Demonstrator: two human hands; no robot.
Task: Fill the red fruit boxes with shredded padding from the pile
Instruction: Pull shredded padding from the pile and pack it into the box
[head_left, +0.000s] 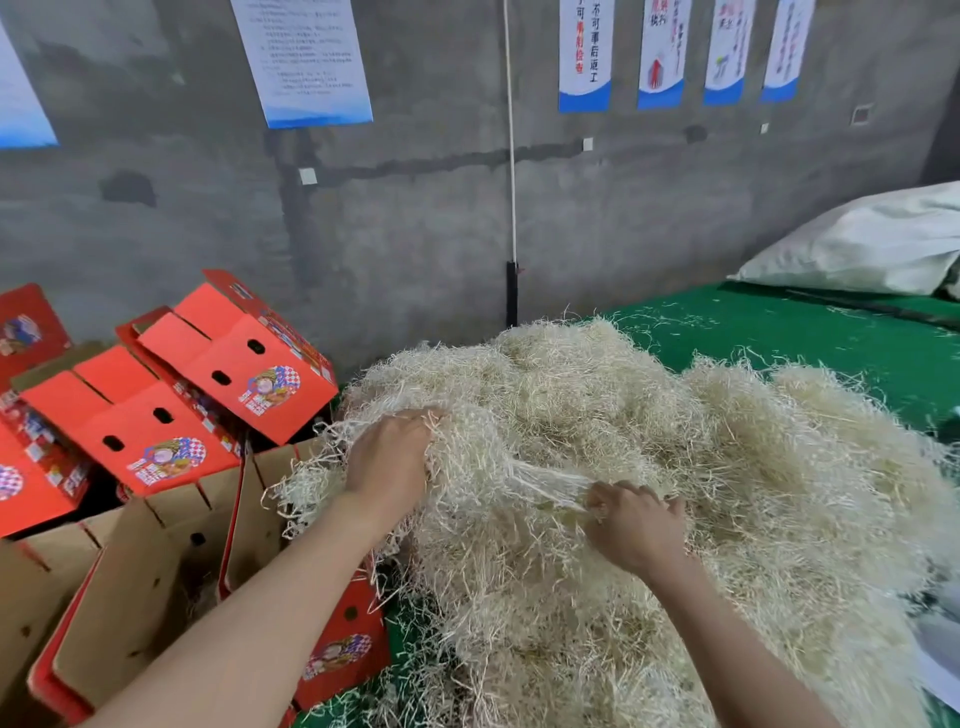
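A: Grip state, both hands?
B: Left hand (389, 457), centre-left of frame: fingers curled down into the shredded padding (649, 415), closed on a clump at the pile's left edge. Right hand (636, 525), just right of centre: fingers bent, gripping a bundle of strands. A taut band of strands runs between the two hands.
A: Where does the padding lie?
B: Heaped on a green table cover (831, 338), filling the centre and lower right. Loose shreds hang off its left edge, above the open box (156, 571) at lower left.
A: Other boxes?
B: Red fruit boxes (234, 369) stacked tilted at mid left, with printed labels and oval holes facing the camera. The open box shows brown cardboard inside. The left forearm crosses it and covers part of its opening.
A: Surroundings?
B: Grey concrete wall (415, 208) behind. White notice (306, 62) at upper centre-left, blue-and-white banners (587, 52) at upper right, thin white cord (511, 156) running down the wall. Pale sack (857, 239) at the right edge.
A: Unresolved?
B: Fingertips of both hands are buried in strands. Fill level of the open box: cannot tell, its bottom is in shadow. Notice text is too blurred to read. The leftmost boxes and the sack are cut off by the frame.
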